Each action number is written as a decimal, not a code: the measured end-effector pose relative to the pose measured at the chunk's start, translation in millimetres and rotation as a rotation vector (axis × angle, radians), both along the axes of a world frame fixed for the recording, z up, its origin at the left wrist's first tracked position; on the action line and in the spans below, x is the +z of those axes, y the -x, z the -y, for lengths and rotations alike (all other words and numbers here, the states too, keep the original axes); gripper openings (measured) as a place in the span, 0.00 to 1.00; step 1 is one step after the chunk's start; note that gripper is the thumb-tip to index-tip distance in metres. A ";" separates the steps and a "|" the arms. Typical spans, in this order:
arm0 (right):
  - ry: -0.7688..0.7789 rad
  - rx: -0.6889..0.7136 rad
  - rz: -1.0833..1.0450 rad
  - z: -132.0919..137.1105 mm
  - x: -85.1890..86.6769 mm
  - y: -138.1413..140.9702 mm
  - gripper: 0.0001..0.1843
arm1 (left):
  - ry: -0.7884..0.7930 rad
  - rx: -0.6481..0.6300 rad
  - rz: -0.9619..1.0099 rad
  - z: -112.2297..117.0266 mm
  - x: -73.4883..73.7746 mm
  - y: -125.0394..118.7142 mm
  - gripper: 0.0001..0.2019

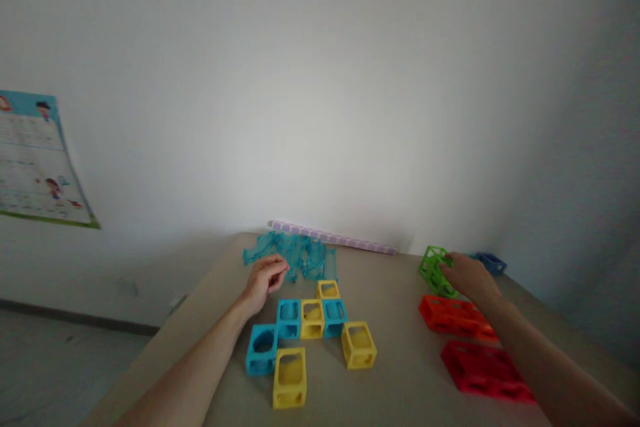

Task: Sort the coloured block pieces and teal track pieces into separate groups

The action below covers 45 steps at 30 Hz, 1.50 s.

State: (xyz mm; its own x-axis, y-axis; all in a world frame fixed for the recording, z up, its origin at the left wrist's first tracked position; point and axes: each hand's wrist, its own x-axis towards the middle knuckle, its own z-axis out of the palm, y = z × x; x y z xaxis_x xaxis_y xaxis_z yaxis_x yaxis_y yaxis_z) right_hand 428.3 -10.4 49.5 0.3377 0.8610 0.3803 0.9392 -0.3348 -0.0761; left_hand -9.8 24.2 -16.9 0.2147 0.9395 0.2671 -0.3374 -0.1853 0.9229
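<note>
- Our right hand (467, 275) lies against the right side of a green block (433, 267), fingers touching it. We cannot tell whether they actually clamp it.
- The green block sits tilted at the far right of the worktop (400, 380), just behind an orange block (451, 315).
- Our left hand (264, 278) hovers empty, fingers loosely curled, just beside a heap of teal netting (300, 255).
- Just in front of the left hand we see a cluster of hollow blocks, several touching: a blue block (289, 318), a yellow block (312, 318) and others of both colours.
- A red block (483, 370) lies nearer us than the orange one, under our right forearm.
- A dark blue block (491, 261) shows behind the right hand.
- A purple patterned strip (333, 237) lies along the wall, and a poster (35, 160) hangs far left.
</note>
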 end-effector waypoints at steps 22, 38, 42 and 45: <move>-0.047 0.996 -0.729 65.7 -48.9 187.3 0.10 | -0.105 -0.517 -0.516 5.8 -3.5 6.8 0.16; -0.123 0.906 -0.724 45.6 -69.0 178.0 0.20 | -0.142 -0.532 -0.606 2.3 -5.6 8.2 0.18; -0.089 0.987 -0.755 42.6 -70.9 177.2 0.17 | -0.173 -0.543 -0.618 3.1 -2.5 8.8 0.17; -0.032 1.003 -0.817 44.5 -68.8 177.6 0.15 | -0.235 -0.564 -0.621 3.7 -0.6 8.6 0.14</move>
